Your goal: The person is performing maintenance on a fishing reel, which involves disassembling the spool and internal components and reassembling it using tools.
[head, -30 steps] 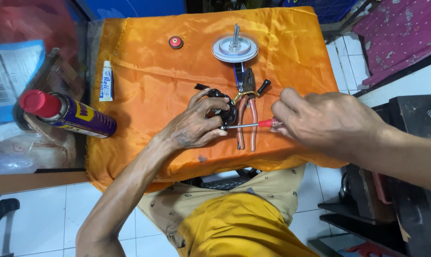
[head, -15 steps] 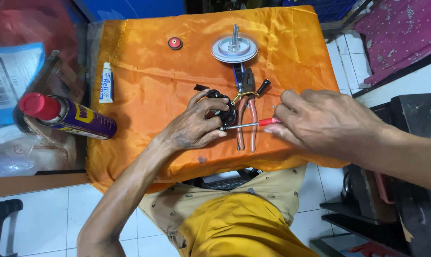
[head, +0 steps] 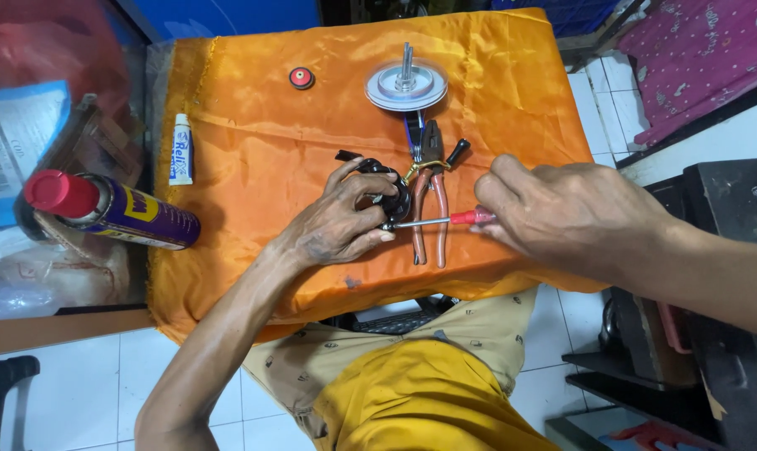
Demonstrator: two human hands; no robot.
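My left hand grips a small black mechanical part on the orange cloth, mostly covering it. My right hand holds a red-handled screwdriver lying level, its metal tip set against the side of the black part. Red-handled pliers lie on the cloth under the screwdriver shaft, between my two hands. Beyond them, a grey metal spool with an upright shaft stands on the cloth.
A small red round cap and a white glue tube lie on the cloth's left part. A purple spray can with a red cap rests past the left edge. A dark shelf stands at right.
My right hand has shifted slightly on the screwdriver handle, as if turning it. My left hand stays on the black part.
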